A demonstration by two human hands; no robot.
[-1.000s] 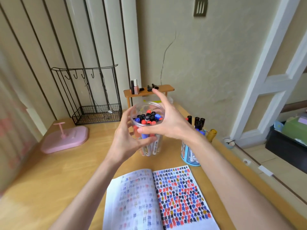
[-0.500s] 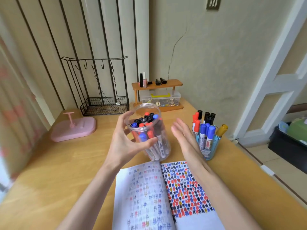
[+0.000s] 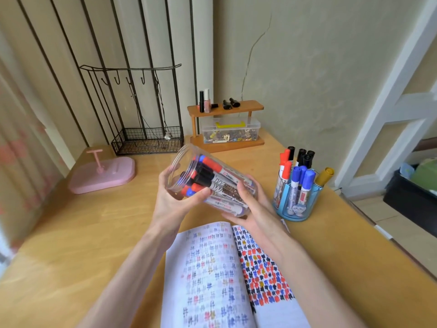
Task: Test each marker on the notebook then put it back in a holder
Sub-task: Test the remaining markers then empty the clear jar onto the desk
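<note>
A clear plastic jar (image 3: 189, 159) full of red, blue and black markers (image 3: 208, 176) is tipped over in the air, its mouth pointing up and left. My left hand (image 3: 175, 200) grips it near the mouth. My right hand (image 3: 253, 207) holds its base from below and behind. Under the jar, an open notebook (image 3: 222, 275) lies on the wooden desk (image 3: 82, 233), its pages covered in coloured marks. A blue holder (image 3: 295, 204) with several upright markers stands to the right of my hands.
A pink stand (image 3: 104, 174) sits at the left back. Behind it is a black wire rack (image 3: 146, 138). A small wooden shelf (image 3: 227, 124) with bottles and a clear box stands against the wall. The desk's right edge runs close past the blue holder.
The jar went from upright to tilted on its side, mouth to the left. My right hand, open beside it half a second ago, now holds its base.
</note>
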